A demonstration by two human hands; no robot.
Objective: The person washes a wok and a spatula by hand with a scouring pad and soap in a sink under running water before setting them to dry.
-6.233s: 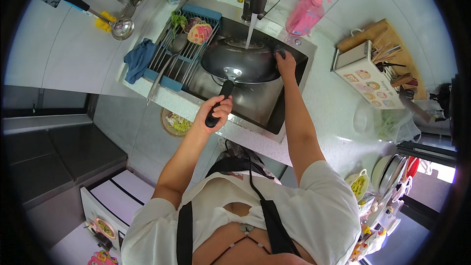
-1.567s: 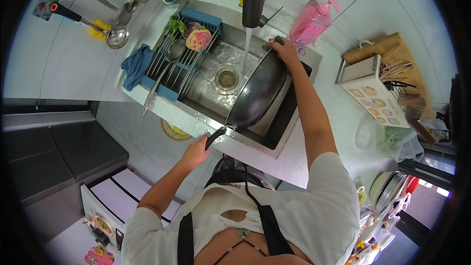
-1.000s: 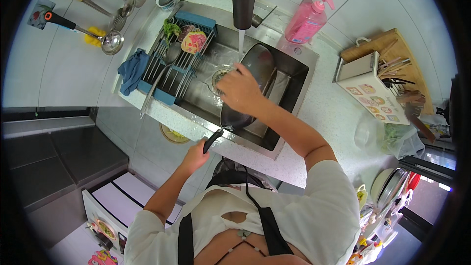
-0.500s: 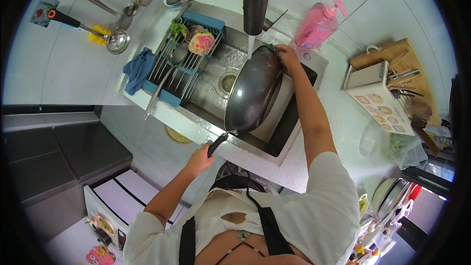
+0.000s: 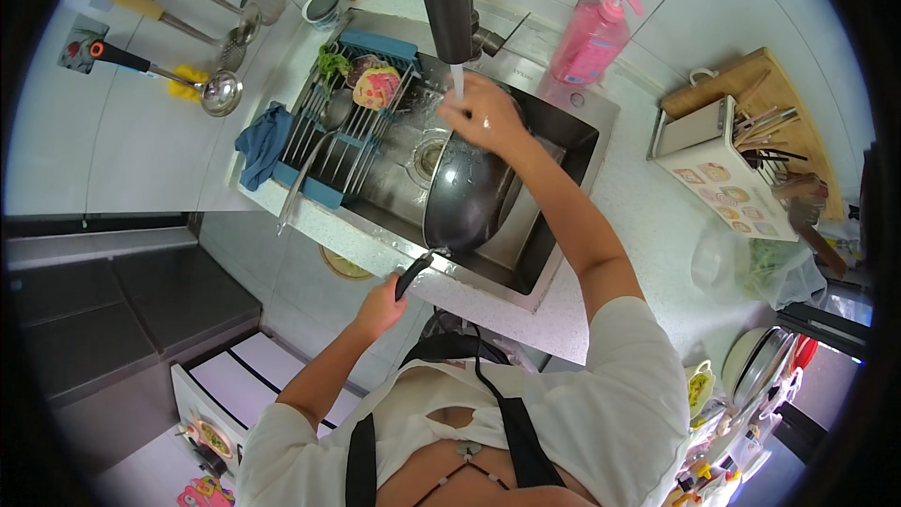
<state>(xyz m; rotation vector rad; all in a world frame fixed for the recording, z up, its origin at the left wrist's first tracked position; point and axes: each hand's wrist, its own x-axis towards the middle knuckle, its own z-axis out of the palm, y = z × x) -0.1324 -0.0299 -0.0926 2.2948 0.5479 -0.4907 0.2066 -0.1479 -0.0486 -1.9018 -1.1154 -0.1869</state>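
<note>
A dark wok (image 5: 471, 192) stands tilted on its side in the steel sink (image 5: 554, 253), its wet outer surface facing up and left. My left hand (image 5: 380, 308) is closed round its black handle (image 5: 414, 276), out past the sink's front rim. My right hand (image 5: 483, 115) is over the wok's far end, right by the water stream (image 5: 457, 83) from the black tap (image 5: 444, 5). Its fingers are curled in and wet; what they hold, if anything, is hidden. Left of the wok, the drain (image 5: 429, 158) shows on the sink floor.
A drying rack (image 5: 324, 155) spans the sink's left side, bearing a ladle (image 5: 335, 113), green leaves and a pink-yellow sponge (image 5: 376, 88). A blue cloth (image 5: 265, 139) hangs at its corner. Behind the sink stands a pink pump bottle (image 5: 590, 40); at right, a utensil holder (image 5: 727, 169).
My right hand has moved left from the wok's far rim, where it held a dark mesh scrubber, to beside the water stream. My left hand keeps its grip on the handle.
</note>
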